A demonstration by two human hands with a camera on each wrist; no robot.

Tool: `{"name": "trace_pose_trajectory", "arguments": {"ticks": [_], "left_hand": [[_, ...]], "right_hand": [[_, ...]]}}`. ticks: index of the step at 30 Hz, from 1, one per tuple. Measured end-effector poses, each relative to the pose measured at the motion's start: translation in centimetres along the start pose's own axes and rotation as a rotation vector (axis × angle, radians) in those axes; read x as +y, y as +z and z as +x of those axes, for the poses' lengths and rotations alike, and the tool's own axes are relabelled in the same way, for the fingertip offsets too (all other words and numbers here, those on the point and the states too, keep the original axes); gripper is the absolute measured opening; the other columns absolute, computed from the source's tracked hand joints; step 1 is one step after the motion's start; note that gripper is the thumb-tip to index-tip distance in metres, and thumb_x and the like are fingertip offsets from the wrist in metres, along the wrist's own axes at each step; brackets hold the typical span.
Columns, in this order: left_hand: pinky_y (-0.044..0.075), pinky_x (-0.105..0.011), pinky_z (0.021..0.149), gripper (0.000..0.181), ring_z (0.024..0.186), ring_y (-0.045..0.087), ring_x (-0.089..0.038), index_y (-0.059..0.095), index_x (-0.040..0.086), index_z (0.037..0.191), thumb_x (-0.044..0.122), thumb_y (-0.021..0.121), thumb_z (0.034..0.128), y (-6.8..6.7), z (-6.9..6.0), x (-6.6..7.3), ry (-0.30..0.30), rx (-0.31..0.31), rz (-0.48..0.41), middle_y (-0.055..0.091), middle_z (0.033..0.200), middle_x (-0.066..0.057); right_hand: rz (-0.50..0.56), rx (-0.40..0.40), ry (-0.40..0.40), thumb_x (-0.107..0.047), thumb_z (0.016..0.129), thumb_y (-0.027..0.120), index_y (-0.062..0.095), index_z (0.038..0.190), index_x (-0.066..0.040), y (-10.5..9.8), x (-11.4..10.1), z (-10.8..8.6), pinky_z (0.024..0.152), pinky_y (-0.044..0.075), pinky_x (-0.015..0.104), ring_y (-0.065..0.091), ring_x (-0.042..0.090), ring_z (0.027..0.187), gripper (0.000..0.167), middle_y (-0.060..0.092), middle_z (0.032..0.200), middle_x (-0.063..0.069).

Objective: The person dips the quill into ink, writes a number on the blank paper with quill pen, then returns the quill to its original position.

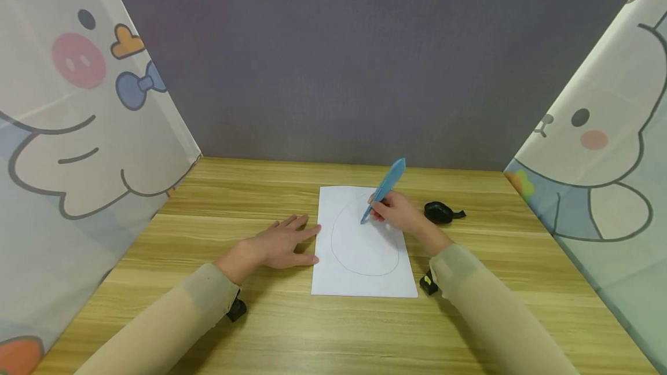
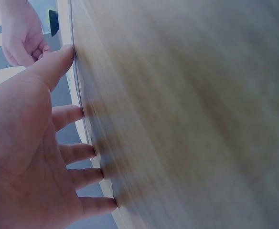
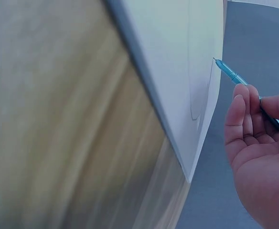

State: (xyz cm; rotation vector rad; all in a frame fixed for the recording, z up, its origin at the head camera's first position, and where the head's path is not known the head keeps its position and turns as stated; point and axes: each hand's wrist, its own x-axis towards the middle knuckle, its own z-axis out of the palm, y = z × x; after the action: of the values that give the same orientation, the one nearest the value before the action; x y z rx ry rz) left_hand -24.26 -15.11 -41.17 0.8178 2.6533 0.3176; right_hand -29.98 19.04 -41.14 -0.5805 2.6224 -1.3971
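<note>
A white sheet of paper (image 1: 325, 282) lies on the wooden table, with a large thin egg-shaped outline (image 1: 365, 274) drawn on it. My right hand (image 1: 394, 211) pinches a blue feather-shaped pen (image 1: 389, 181) over the upper right of the sheet. The pen's point is at or just above the paper, inside the outline. In the right wrist view, the pen (image 3: 231, 72) sticks out beyond the curled fingers of the right hand (image 3: 263, 157). My left hand (image 1: 281, 245) rests with spread fingers at the sheet's left edge. The left wrist view shows its fingertips (image 2: 75, 112) on the tabletop.
A black oval object (image 1: 439, 212) with a short tail lies on the table right of my right hand. Small black devices (image 1: 237, 309) show at both wrists. A dark grey panel (image 1: 333, 62) stands behind the table, with cartoon-printed sheets (image 1: 41, 149) at both sides.
</note>
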Motion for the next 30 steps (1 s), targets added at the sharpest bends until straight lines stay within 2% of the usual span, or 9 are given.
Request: {"name": "trace_pose_trajectory", "arguments": {"ticks": [7, 15, 23, 30], "left_hand": [[0.022, -0.075, 0.132, 0.084, 0.169, 0.016, -0.051, 0.031, 0.023, 0.176, 0.065, 0.058, 0.1083, 0.1, 0.1, -0.1, 0.001, -0.004, 0.000, 0.016, 0.184, -0.021], [0.022, -0.076, 0.132, 0.084, 0.169, 0.017, -0.051, 0.032, 0.022, 0.175, 0.064, 0.059, 0.1082, 0.0, 0.0, 0.1, -0.002, -0.002, 0.001, 0.016, 0.183, -0.022], [0.021, -0.075, 0.132, 0.084, 0.169, 0.017, -0.051, 0.032, 0.022, 0.175, 0.063, 0.060, 0.1081, -0.1, 0.0, 0.3, -0.009, -0.004, -0.004, 0.016, 0.183, -0.022], [0.021, -0.075, 0.132, 0.084, 0.169, 0.016, -0.051, 0.032, 0.023, 0.175, 0.064, 0.060, 0.1081, -0.1, -0.1, 0.2, -0.012, -0.004, -0.008, 0.016, 0.184, -0.021]], "right_hand": [[-0.003, -0.010, -0.023, -0.010, 0.114, 0.054, 0.070, 0.118, 0.005, 0.6, -0.3, 0.5, 0.080, 0.061, 0.034, 0.068, 0.021, 0.084, 0.022, 0.075, 0.097, 0.018], [0.015, -0.036, -0.022, -0.009, 0.115, 0.053, 0.067, 0.125, 0.010, 1.1, -0.4, 0.7, 0.082, 0.062, 0.036, 0.069, 0.019, 0.085, 0.026, 0.075, 0.098, 0.017], [0.012, -0.040, -0.036, -0.010, 0.114, 0.055, 0.069, 0.123, 0.008, 1.6, -1.1, 0.6, 0.083, 0.063, 0.038, 0.070, 0.022, 0.085, 0.024, 0.076, 0.098, 0.018], [0.008, -0.051, -0.032, -0.011, 0.114, 0.056, 0.071, 0.121, 0.006, 2.1, -1.4, 0.7, 0.080, 0.060, 0.032, 0.069, 0.019, 0.084, 0.023, 0.076, 0.096, 0.014]]}}
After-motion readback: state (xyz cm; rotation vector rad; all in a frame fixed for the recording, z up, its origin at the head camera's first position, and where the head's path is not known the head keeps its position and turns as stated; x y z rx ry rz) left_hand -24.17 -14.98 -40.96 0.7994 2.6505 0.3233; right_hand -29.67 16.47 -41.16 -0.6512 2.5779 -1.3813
